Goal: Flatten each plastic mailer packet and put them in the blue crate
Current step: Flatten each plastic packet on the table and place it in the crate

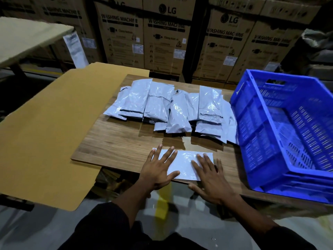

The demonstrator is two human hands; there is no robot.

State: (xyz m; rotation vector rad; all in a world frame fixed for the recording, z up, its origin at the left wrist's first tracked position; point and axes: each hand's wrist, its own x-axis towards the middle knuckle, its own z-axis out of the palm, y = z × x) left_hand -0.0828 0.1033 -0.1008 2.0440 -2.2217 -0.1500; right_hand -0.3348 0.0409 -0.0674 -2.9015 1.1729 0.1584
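One grey plastic mailer packet [183,162] lies flat near the front edge of the wooden table [119,145]. My left hand [158,168] presses on its left end with fingers spread and straight. My right hand [210,179] presses on its right end the same way, palm down. Behind it, a pile of several puffy grey mailer packets [171,105] lies across the middle of the table. The blue crate [252,127] stands at the right end of the table; a flat pale sheet shows on its floor.
A large brown cardboard sheet [48,134] overhangs the table's left side. Stacked washing machine cartons [167,38] form a wall behind the table. A pale tabletop [27,37] stands at the far left. Grey floor with a yellow stripe [162,202] shows below.
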